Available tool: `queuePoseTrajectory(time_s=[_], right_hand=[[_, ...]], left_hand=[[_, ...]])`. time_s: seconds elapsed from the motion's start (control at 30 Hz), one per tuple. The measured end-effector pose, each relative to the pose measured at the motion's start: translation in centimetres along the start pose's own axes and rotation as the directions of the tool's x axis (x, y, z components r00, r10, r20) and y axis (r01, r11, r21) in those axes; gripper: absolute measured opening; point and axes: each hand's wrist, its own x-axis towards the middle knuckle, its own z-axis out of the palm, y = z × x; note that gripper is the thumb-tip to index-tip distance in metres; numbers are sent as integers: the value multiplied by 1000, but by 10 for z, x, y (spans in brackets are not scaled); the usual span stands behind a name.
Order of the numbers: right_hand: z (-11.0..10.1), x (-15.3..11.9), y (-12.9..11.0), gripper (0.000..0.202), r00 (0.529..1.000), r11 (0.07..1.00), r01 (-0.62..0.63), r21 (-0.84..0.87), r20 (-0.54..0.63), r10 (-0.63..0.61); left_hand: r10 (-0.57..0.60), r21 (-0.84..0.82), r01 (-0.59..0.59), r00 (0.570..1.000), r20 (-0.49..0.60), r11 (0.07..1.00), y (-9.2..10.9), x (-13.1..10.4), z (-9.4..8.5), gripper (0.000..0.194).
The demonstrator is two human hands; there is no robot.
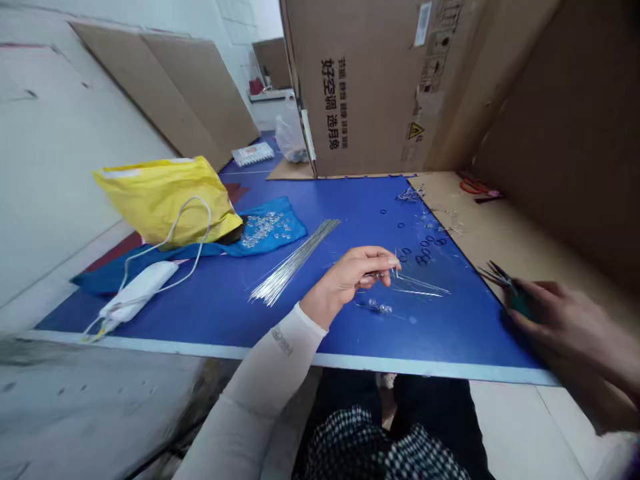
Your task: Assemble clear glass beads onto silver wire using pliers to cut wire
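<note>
1. Near the middle of the blue counter (210, 313), the left hand (367, 267) pinches thin wire (397, 272) between its fingertips; how many strands is too fine to count.
2. Toward 3 o'clock from it, the right hand (570, 320), blurred, has its fingers wrapped round one pair of green-handled pliers (523, 300), whose jaws stand parted.
3. Just beside the left hand, at 4 o'clock, lie several loose wires (423, 291); at 5, two or three clear beads (384, 309).
4. At 9 o'clock: one bundle of straight wires (297, 263), too many to count.
5. At 1 o'clock, two separate black rings (401, 225); toward 3, a cluster of more.
6. At 2 o'clock, one pair of red-handled scissors (473, 187) on cardboard (463, 230).
7. At 10 o'clock, one yellow bag (175, 200) and uncounted clear beads on one blue cloth (295, 230).
</note>
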Motion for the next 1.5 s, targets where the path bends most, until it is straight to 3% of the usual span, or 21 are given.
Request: queuePoseTrajectory(time_s=[0.1, 0.17, 0.23, 0.33, 0.43, 0.67, 0.87, 1.5], right_hand=[[3, -6, 4, 73, 992, 997, 15, 78, -128, -5], [2, -14, -3, 64, 960, 985, 130, 114, -263, -96], [-2, -24, -19, 55, 879, 944, 312, 104, -408, -246], [-9, -36, -52, 44, 697, 824, 565, 39, -557, -452], [-12, -42, -80, 39, 536, 756, 633, -166, -611, -583], [-16, -40, -100, 44, 401, 658, 664, -354, -574, -714], [-16, -36, -98, 51, 382, 640, 642, -423, -547, -745], [-17, -35, -103, 42, 383, 651, 607, -456, -549, -743]], left_hand=[[1, 6, -1, 1000, 0, 1000, 0, -2, 0, 13], [3, 15, -3, 1000, 3, 1000, 1, -3, 0, 13], [0, 25, 0, 1000, 5, 1000, 1, -3, 0, 14], [-11, 34, 11, 1000, -6, 999, 2, -4, 1, 13], [-12, 26, 12, 1000, -14, 1000, 3, -3, 2, 14], [-16, 28, 16, 1000, -12, 999, 4, -4, 4, 15], [-22, 33, 22, 1000, -6, 999, 4, -5, 4, 15], [-15, 27, 15, 1000, 13, 1000, 1, -4, 4, 16]])
